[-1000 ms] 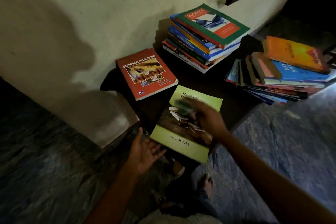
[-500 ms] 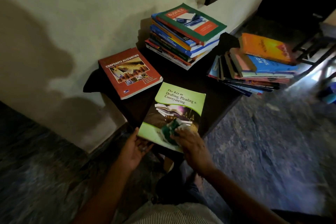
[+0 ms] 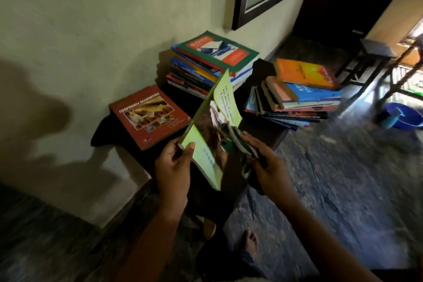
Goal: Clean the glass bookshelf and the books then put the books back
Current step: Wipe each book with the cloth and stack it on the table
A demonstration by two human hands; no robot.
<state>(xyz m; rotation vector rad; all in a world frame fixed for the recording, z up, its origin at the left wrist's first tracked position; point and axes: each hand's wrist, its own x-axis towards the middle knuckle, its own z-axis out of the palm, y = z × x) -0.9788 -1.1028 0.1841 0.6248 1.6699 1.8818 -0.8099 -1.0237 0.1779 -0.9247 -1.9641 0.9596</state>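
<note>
The left hand [image 3: 174, 168] grips the green book [image 3: 225, 98] at its lower corner, holding it steeply tilted. The right hand [image 3: 270, 167] clutches a green cloth [image 3: 238, 141] against the cover.

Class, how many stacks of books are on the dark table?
2. The wall stack, topped by a green-bordered book; the right-end stack, topped by an orange book. Others may lie outside the view.
</note>
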